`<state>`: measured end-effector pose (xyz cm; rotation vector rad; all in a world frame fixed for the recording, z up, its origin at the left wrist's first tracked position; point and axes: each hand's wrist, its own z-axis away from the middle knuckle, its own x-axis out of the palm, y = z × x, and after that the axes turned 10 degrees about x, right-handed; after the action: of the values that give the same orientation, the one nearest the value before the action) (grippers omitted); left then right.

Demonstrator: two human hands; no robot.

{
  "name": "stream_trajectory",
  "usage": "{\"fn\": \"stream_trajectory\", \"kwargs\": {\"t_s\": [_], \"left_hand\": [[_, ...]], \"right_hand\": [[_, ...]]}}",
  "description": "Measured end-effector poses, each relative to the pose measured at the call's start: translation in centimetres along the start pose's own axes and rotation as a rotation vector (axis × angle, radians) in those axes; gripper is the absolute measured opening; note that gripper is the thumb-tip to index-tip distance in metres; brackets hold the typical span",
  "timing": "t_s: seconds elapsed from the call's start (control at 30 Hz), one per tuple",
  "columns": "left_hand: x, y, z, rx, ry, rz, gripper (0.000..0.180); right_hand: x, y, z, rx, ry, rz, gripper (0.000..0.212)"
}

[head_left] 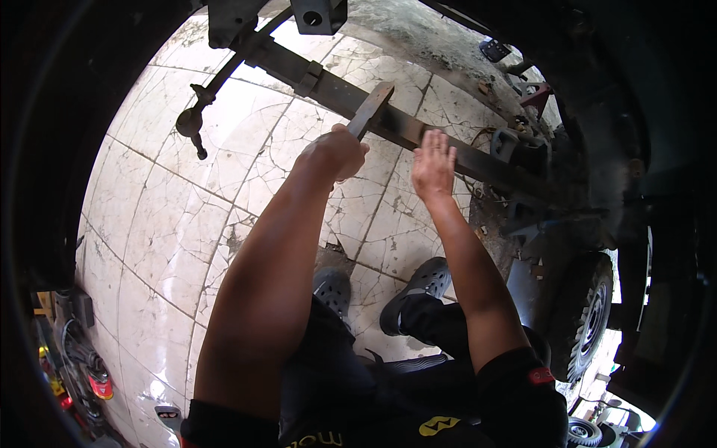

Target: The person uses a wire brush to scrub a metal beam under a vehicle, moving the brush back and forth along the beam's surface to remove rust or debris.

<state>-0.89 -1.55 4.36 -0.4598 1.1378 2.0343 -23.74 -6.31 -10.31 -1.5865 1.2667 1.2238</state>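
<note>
A long dark metal beam (328,89) crosses in front of me on a slant, from the upper left to the right. My left hand (336,153) is closed around a flat metal blade-like tool (371,108) with a brownish, rusty-looking end. This tool reaches up over the beam; whether it touches the beam I cannot tell. Its gripped end is hidden in my fist. To the right, my right hand (434,166) has its fingers stretched out, with the fingertips over a brownish patch of the beam.
A dark rod with a ball joint (189,122) hangs at the upper left. Cracked white floor tiles (179,187) lie below. At the right stands a wheel with a black tyre (590,313). Tools and a red can (100,384) sit at the lower left.
</note>
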Motion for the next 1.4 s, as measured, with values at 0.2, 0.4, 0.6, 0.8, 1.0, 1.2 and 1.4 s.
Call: {"fn": "stream_trajectory", "kwargs": {"t_s": [0.2,0.4,0.6,0.8,1.0,1.2,1.4], "left_hand": [[0.3,-0.9,-0.6,0.02,0.055,-0.02,0.053],[0.3,-0.3,0.0,-0.01,0.009,0.012,0.054],[0.4,0.0,-0.2,-0.003,-0.004,0.037,0.055],[0.4,-0.3,-0.3,-0.007,0.002,0.037,0.055],[0.1,-0.6,-0.6,-0.001,0.013,0.013,0.056],[0.2,-0.5,-0.2,0.01,-0.002,0.025,0.056],[0.0,0.2,0.3,0.002,-0.025,0.027,0.054]], "right_hand": [[-0.6,-0.3,1.0,-0.168,-0.094,-0.001,0.057],[-0.1,0.0,1.3,0.029,-0.075,0.037,0.058],[0.0,1.1,0.6,0.177,0.031,0.093,0.056],[-0.6,-0.5,0.5,0.051,-0.041,-0.064,0.058],[-1.7,-2.1,0.8,-0.133,-0.181,-0.195,0.06],[-3.3,0.9,1.0,0.136,0.102,-0.29,0.056],[-3.7,1.3,1.5,0.133,0.266,-0.306,0.055]]}}
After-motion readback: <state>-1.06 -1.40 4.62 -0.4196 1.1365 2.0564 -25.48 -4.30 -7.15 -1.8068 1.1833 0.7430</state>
